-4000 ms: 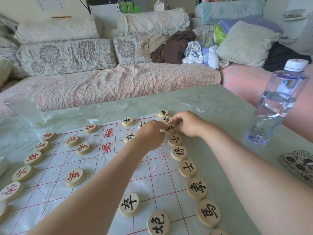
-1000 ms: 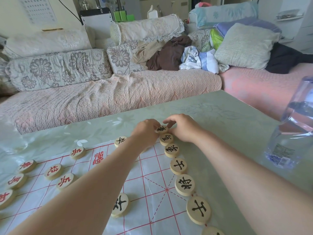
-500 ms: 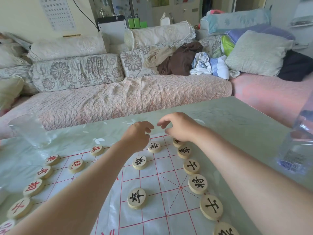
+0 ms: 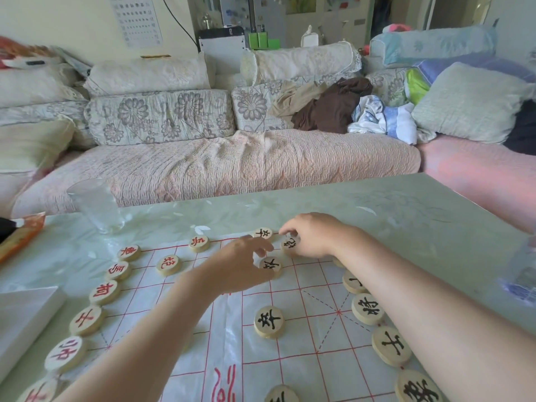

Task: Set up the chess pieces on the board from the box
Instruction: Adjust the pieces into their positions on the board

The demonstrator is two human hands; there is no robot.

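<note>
We are handling flat round wooden discs. They are looking light, rigid and smooth-faced, so they are probably sliding easily on the glossy board [image 4: 304, 329]. We are judging the rim the best place to take hold, with the thumb on one side and a fingertip opposite, or else a push on the top face. The board is looking like a thin creased sheet lying on the worktop [image 4: 406, 216], so a hard drag could be rucking it.

Our right hand [image 4: 311, 236] is curling over the cannon disc [image 4: 290, 245] near the board's far edge, with thumb and forefinger seemingly pinching its rim. Our left hand [image 4: 240, 268] is hanging loosely curled just beside the pawn disc [image 4: 272, 266], a little nearer the board's middle; whether it is touching the disc we cannot tell. The hands are staying near each other without meeting.

We are reading black 卒 on the middle disc [image 4: 268, 321]. Along the board's right edge we are reading 将 on the general disc [image 4: 367, 309] and 士 on the adviser disc [image 4: 391, 345]. Along the left edge, red 兵 is showing on the soldier disc [image 4: 199, 242] and 車 on the chariot disc [image 4: 129, 252].
</note>
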